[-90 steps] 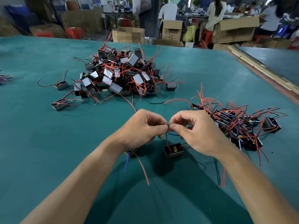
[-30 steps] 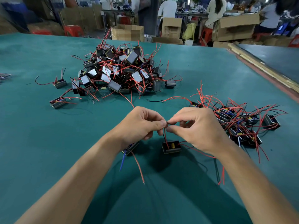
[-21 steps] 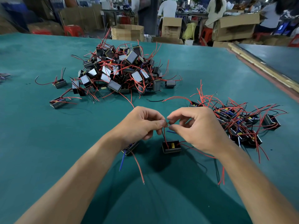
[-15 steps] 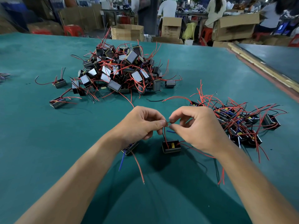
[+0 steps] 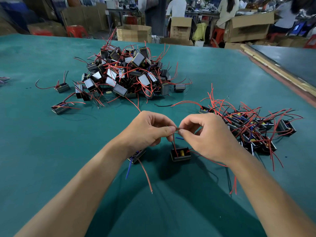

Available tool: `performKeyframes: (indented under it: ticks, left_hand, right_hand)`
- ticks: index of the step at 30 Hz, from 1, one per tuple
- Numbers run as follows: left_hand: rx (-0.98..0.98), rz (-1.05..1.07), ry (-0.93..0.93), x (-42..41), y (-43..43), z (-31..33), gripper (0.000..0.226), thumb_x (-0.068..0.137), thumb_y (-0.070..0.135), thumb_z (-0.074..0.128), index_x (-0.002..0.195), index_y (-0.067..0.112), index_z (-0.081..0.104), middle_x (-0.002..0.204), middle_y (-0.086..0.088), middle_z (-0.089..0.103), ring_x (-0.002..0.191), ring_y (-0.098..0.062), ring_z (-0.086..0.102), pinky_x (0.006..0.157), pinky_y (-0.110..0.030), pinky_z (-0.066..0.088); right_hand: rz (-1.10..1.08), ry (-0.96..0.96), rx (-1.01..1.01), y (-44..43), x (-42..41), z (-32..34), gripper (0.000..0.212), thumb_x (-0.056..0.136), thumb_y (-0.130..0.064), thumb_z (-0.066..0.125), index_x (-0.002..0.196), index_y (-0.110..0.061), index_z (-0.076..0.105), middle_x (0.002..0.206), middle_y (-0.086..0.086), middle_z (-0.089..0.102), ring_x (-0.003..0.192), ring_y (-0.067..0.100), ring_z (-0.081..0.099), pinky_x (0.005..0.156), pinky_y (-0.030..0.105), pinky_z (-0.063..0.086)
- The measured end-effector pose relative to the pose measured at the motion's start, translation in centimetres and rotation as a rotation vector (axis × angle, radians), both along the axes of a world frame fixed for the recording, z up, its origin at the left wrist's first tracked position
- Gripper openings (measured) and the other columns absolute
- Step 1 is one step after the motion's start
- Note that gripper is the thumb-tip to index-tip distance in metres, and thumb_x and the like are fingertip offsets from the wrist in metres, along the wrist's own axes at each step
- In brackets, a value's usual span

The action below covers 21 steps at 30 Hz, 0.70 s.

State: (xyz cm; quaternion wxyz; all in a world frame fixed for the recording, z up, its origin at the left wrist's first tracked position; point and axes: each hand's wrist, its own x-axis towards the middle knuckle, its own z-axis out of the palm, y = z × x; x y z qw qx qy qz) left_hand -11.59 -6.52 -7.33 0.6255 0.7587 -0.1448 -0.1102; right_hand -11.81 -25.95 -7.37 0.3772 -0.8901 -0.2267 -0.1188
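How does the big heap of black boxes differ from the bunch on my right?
The tall heap of black boxes is stacked several deep; the low spread of black boxes on the right lies nearly flat. The heap's boxes are tumbled, many showing grey faces; the spread's mostly sit open side up, showing yellow parts. Both trail red wires.

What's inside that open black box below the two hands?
A small yellow part sits in the black box, beside a red wire that rises to where the left hand and right hand pinch it. Anything deeper is hidden by the walls.
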Motion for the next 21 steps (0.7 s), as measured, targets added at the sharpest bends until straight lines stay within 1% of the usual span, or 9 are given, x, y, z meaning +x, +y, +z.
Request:
performKeyframes:
  ticks: [3, 5, 8, 11, 15, 18, 21]
  left_hand:
    - [0.018, 0.011, 0.01, 0.0, -0.05, 0.02, 0.013, 0.092, 0.005, 0.062, 0.082, 0.007, 0.071, 0.063, -0.004, 0.066, 0.043, -0.013, 0.036, 0.04, -0.016, 0.03]
    - [0.019, 0.012, 0.012, -0.04, -0.05, 0.02, 0.015, 0.092, 0.005, 0.062, 0.081, 0.007, 0.071, 0.062, -0.004, 0.066, 0.043, -0.014, 0.036, 0.04, -0.016, 0.03]
    - [0.016, 0.004, 0.002, -0.08, 0.0, 0.05, 0.014, 0.092, 0.004, 0.062, 0.081, 0.006, 0.071, 0.063, -0.005, 0.066, 0.045, -0.015, 0.035, 0.04, -0.016, 0.029]
    - [0.019, -0.001, -0.006, -0.08, -0.02, 0.07, 0.012, 0.092, 0.004, 0.062, 0.084, 0.002, 0.071, 0.064, -0.005, 0.067, 0.045, -0.015, 0.034, 0.04, -0.016, 0.028]
    - [0.012, -0.003, -0.005, 0.04, -0.01, -0.03, 0.016, 0.093, 0.004, 0.062, 0.08, 0.009, 0.071, 0.063, -0.004, 0.067, 0.043, -0.014, 0.034, 0.04, -0.016, 0.028]
    - [0.029, 0.001, -0.027, 0.18, 0.0, -0.29, 0.017, 0.092, 0.003, 0.062, 0.079, 0.01, 0.071, 0.063, -0.003, 0.067, 0.041, -0.009, 0.035, 0.04, -0.015, 0.029]
    - [0.097, -0.002, -0.102, 0.25, -0.08, -0.63, 0.013, 0.091, 0.004, 0.064, 0.081, 0.007, 0.072, 0.061, 0.002, 0.067, 0.041, -0.003, 0.04, 0.041, -0.013, 0.031]
  right_hand:
    - [0.032, 0.017, 0.026, 0.06, -0.16, -0.12, 0.011, 0.079, -0.022, 0.079, 0.073, -0.022, 0.069, 0.066, -0.012, 0.067, 0.058, 0.007, 0.059, 0.058, 0.024, 0.047]
    - [0.047, 0.028, 0.044, 0.11, -0.23, -0.16, 0.015, 0.075, -0.027, 0.083, 0.075, -0.023, 0.069, 0.068, -0.012, 0.066, 0.055, 0.006, 0.055, 0.056, 0.02, 0.043]
    - [0.04, -0.005, 0.054, 0.09, -0.14, -0.15, 0.016, 0.075, -0.028, 0.085, 0.072, -0.022, 0.07, 0.064, -0.019, 0.064, 0.052, 0.005, 0.053, 0.053, 0.015, 0.038]
    - [0.028, 0.012, 0.046, -0.02, 0.03, -0.13, 0.013, 0.077, -0.022, 0.083, 0.072, -0.022, 0.072, 0.065, -0.017, 0.066, 0.055, 0.005, 0.055, 0.056, 0.022, 0.044]
    - [0.035, 0.051, 0.063, 0.09, -0.06, -0.03, 0.016, 0.079, -0.014, 0.078, 0.072, -0.023, 0.067, 0.066, -0.01, 0.067, 0.058, 0.008, 0.059, 0.059, 0.029, 0.05]
    - [0.07, 0.157, 0.181, 0.42, -0.21, 0.22, 0.02, 0.08, -0.003, 0.074, 0.07, -0.019, 0.065, 0.066, 0.0, 0.068, 0.057, 0.017, 0.059, 0.058, 0.033, 0.05]
    - [0.028, 0.32, 0.335, 0.73, -0.11, 0.44, 0.027, 0.079, 0.005, 0.072, 0.066, -0.018, 0.065, 0.059, 0.002, 0.065, 0.052, 0.012, 0.055, 0.054, 0.03, 0.05]
